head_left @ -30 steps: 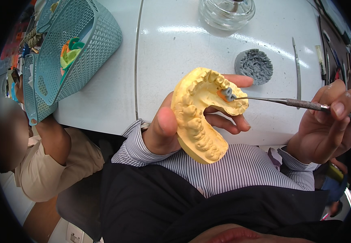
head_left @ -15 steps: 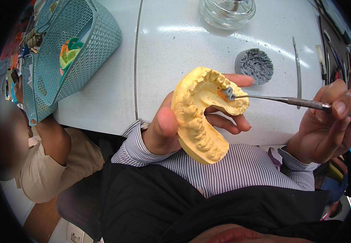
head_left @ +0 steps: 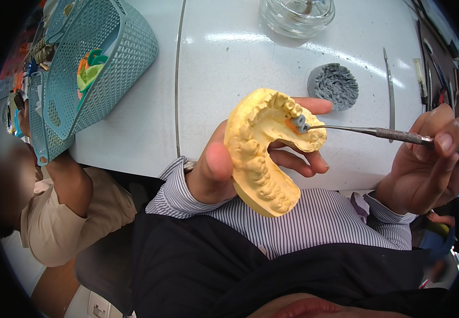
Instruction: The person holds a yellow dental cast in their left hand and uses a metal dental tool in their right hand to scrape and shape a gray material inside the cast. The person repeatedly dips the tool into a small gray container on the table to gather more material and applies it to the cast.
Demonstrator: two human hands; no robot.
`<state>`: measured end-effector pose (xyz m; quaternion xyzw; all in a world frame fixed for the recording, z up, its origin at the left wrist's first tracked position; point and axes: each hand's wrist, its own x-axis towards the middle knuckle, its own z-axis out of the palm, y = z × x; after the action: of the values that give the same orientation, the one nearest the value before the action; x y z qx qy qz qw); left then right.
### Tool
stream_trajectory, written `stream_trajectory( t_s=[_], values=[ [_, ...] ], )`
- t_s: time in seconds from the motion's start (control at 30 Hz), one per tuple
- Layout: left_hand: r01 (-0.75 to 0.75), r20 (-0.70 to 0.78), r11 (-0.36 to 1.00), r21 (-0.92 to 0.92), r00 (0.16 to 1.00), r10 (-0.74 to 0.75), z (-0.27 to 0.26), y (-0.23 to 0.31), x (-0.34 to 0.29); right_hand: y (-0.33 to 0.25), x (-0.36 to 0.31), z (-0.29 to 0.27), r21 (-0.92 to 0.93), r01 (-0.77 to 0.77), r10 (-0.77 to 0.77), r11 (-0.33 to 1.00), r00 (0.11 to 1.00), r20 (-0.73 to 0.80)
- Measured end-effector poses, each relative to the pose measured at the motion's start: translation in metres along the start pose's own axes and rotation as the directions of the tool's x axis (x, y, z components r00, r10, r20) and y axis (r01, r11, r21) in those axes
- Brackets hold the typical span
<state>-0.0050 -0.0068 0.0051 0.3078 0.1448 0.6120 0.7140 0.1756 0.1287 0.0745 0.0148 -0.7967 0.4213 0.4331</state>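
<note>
My left hand point(head_left: 216, 164) grips a yellow plaster dental model point(head_left: 253, 153) with a horseshoe row of teeth, thumb on its left side and fingers behind and beneath it. On the model's right arm sits a small grey wax tooth shape point(head_left: 300, 124) beside an orange-painted patch point(head_left: 291, 125). My right hand point(head_left: 439, 153) pinches the knurled handle of a thin metal wax carver point(head_left: 394, 134). The carver's slim tip points left and meets the grey wax; whether it presses in is too small to tell.
Beyond the model stand a round grey wax block point(head_left: 335, 87) with a carved-up top and a glass spirit lamp point(head_left: 297, 18). A metal instrument point(head_left: 389, 95) lies at right. A blue-green mesh basket point(head_left: 128, 69) occupies the left, near another person's arm point(head_left: 70, 183).
Both hands, the dental model and the carver stay almost in place, with only a tiny shift. The person at left has moved slightly.
</note>
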Motion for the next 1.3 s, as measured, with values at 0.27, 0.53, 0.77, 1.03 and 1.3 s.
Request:
stream_trajectory(
  t_s=[0.27, 0.53, 0.77, 1.03, 1.3],
  values=[
    [0.055, -0.014, 0.998, 0.019, 0.998, -0.055, 0.001, 0.005, 0.000, -0.003, -0.006, 0.005, 0.005, -0.059, 0.059, 0.998, 0.997, -0.053],
    [-0.027, 0.038, 0.998, -0.064, 0.999, 0.029, -0.003, -0.002, -0.001, -0.005, -0.007, 0.004, 0.011, -0.079, 0.080, 0.997, 0.994, -0.078],
    [-0.031, 0.011, 0.997, -0.065, 0.999, 0.031, -0.001, -0.003, -0.002, -0.006, -0.008, 0.005, 0.021, -0.089, 0.091, 0.996, 0.992, -0.092],
    [0.059, 0.018, 0.998, 0.013, 0.998, -0.059, -0.001, 0.005, 0.000, -0.007, -0.011, 0.006, 0.024, -0.116, 0.119, 0.993, 0.985, -0.122],
    [-0.096, 0.080, 0.991, -0.093, 0.991, 0.104, -0.006, -0.007, 0.000, -0.009, -0.014, 0.003, 0.060, -0.152, 0.160, 0.987, 0.973, -0.167]
  ],
)
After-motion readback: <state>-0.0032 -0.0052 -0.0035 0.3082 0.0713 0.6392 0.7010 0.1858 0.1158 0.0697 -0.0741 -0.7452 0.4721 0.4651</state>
